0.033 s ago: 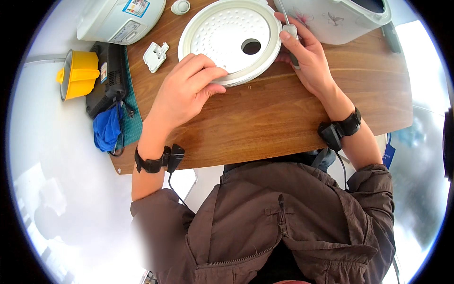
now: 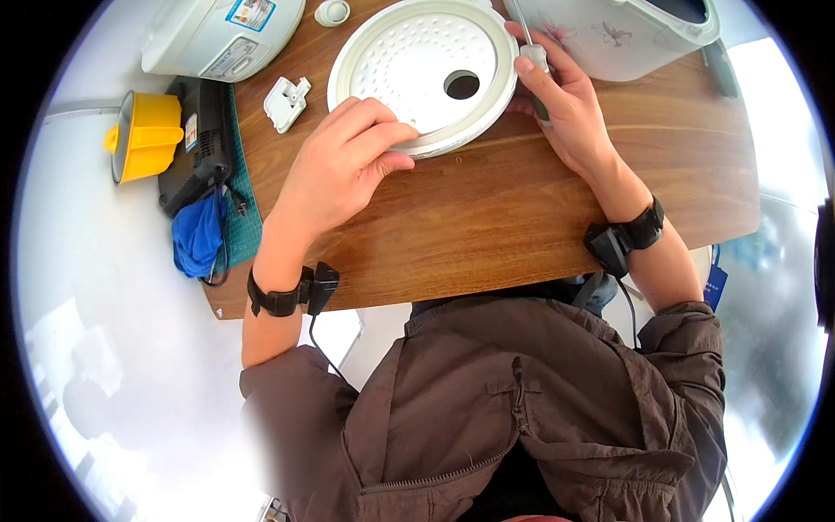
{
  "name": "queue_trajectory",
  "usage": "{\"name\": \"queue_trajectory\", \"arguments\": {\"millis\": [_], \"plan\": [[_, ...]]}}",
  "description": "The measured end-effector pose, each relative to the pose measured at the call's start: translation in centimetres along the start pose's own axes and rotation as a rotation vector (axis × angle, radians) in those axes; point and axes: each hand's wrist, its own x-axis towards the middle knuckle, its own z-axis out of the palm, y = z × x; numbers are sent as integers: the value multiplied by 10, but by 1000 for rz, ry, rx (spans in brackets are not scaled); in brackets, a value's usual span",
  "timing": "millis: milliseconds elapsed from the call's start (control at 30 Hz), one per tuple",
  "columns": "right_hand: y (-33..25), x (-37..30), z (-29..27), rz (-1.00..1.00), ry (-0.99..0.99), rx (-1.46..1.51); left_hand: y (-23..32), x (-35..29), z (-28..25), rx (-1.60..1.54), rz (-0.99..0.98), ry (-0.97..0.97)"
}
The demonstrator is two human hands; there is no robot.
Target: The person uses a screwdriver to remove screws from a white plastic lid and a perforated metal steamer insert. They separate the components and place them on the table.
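Note:
A round white rice cooker lid (image 2: 417,65) lies on the wooden table, its dimpled inner plate facing up, with a dark round hole toward the right. My left hand (image 2: 339,165) is closed on the near-left rim, thumb below and fingers above. At the lid's right edge my right hand (image 2: 570,113) holds a screwdriver (image 2: 536,59) with a grey handle; its shaft points away from me. Some right fingers reach behind the rim, where they are partly hidden. Left of the lid lies a small white plastic part (image 2: 285,104) with a hinged-looking flap.
A white rice cooker body (image 2: 252,43) stands far left, a translucent container (image 2: 609,39) far right. A small round white cap (image 2: 332,12) lies behind the lid. At the left are a yellow container (image 2: 152,137), a black case (image 2: 196,143), a blue cloth (image 2: 198,237) and a green mat (image 2: 248,230).

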Motion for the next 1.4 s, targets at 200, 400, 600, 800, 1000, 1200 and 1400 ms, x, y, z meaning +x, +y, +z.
{"name": "queue_trajectory", "arguments": {"millis": [200,400,600,800,1000,1200,1400], "plan": [[1,-2,-2,-92,16,-42,3,6,4,-40,-4,67],[-2,-7,1,-54,19,-107,9,8,20,20,-3,131],[-9,-13,6,27,15,-245,10,13,38,65,-16,237],[-13,-12,9,51,2,-266,5,19,49,39,65,263],[-13,-9,9,113,10,-242,7,29,63,68,98,323],[-16,-6,9,192,9,-238,14,33,61,131,31,309],[-19,-6,12,223,13,-268,22,31,64,291,-23,255]]}}
